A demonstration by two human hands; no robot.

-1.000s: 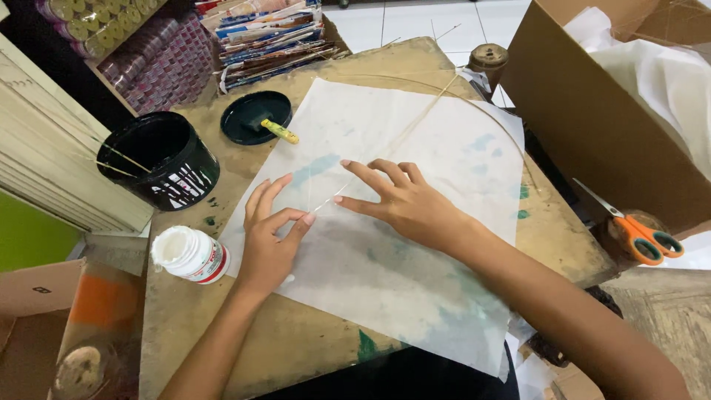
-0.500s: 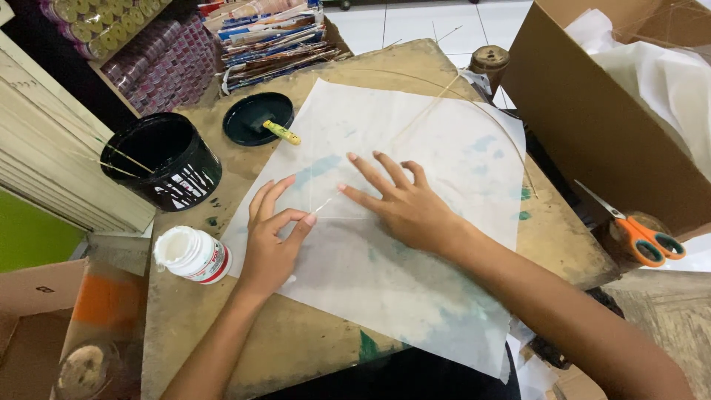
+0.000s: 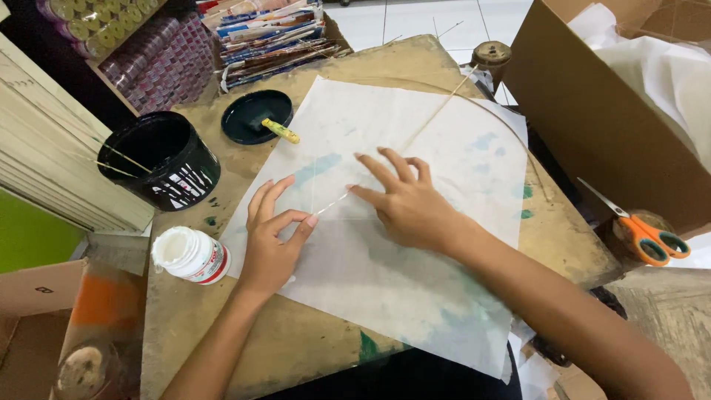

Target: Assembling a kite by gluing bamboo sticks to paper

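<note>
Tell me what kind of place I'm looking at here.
Likely a small craft workshop: thin white paper over slender sticks on a worn table, a white glue jar, scissors, stacked thread spools.

We cannot see the thin stick point(image 3: 437, 111) where it passes beneath the white paper sheet point(image 3: 385, 274); only a faint line shows through. The right hand point(image 3: 404, 204) covers the paper under its palm. At 3 o'clock the cardboard box point(image 3: 592, 126) runs off the edge, and the orange scissors point(image 3: 641, 233) hide their blade tips behind it. At 7 o'clock a blurred jar point(image 3: 81, 367) is cut off.
</note>
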